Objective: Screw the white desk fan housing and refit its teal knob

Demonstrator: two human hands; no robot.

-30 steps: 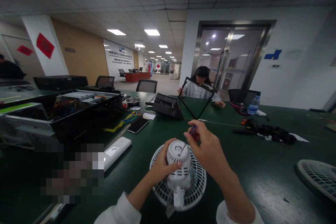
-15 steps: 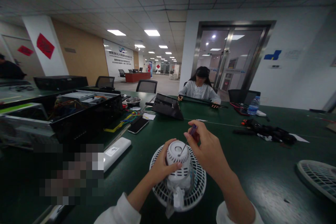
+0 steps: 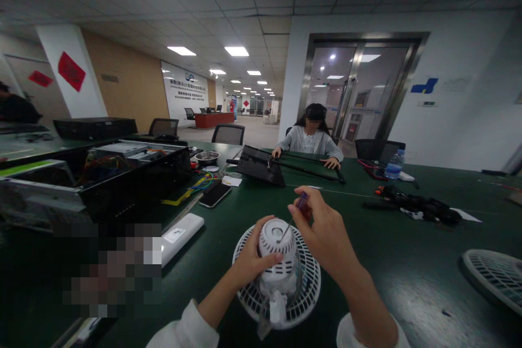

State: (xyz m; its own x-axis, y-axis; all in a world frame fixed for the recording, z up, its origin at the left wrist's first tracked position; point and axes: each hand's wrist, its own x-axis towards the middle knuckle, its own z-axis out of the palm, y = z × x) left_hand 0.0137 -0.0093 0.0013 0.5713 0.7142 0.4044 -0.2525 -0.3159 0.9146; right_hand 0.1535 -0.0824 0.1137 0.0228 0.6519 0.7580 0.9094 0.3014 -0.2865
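A small white fan lies face down on the green table, its round motor housing pointing up. My left hand is wrapped round the left side of that housing. My right hand pinches a small screwdriver with a dark purple handle. Its thin shaft slants down to the left, and the tip rests in the top of the housing.
A white fan grille lies at the right edge. To the left are an open black computer case, a white box and a phone. Across the table a person handles a black frame beside a dark panel. A water bottle stands further right.
My hands and the screwdriver have barely moved. The person across the table has lowered the black frame from upright to flat on the table.
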